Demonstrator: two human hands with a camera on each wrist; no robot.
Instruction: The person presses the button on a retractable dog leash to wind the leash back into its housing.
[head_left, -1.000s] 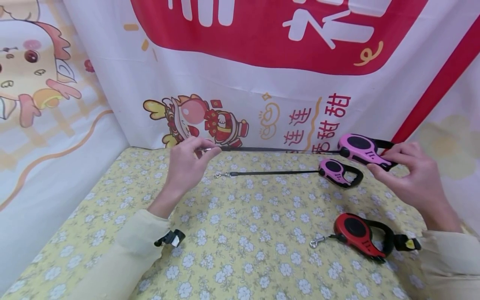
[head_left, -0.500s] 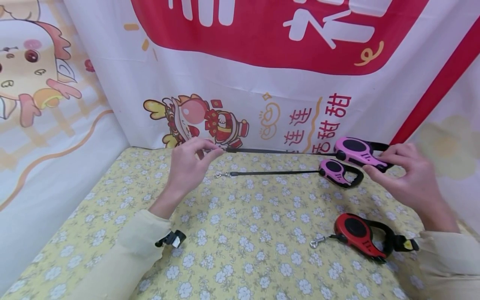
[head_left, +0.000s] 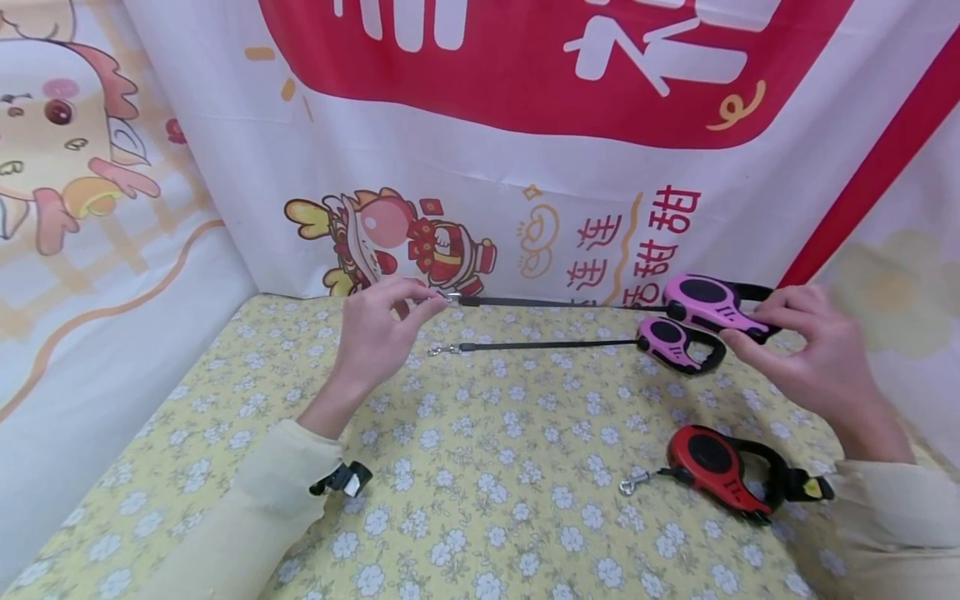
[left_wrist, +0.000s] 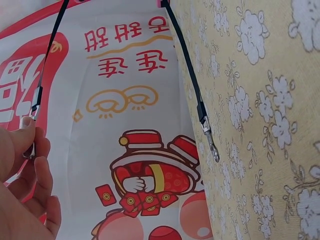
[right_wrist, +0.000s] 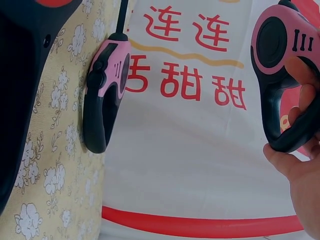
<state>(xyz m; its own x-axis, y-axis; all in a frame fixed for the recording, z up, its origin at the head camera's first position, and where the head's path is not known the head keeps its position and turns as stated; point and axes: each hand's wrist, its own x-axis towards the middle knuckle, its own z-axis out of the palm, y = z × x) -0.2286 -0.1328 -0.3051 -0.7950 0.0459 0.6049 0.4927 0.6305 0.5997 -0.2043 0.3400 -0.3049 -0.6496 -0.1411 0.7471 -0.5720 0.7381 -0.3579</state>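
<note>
My right hand grips a pink and black retractable dog leash by its black handle, above the table's far right. Its black strap runs leftward, nearly level, to a metal clip that my left hand pinches between thumb and fingers. Below this strap, a second pink retractable leash lies on the table, its strap drawn out and its metal clip pointing left. Nearer me on the right lies a red retractable leash with a short clip end.
A yellow floral cloth covers the table. Behind it hangs a white and red printed sheet, and a printed cloth stands at the left. Black straps sit at the wrists.
My right hand has moved slightly left and down with the held pink leash. My left hand keeps pinching the clip, and more of the metal shows past its fingers. The leashes on the table stay put.
</note>
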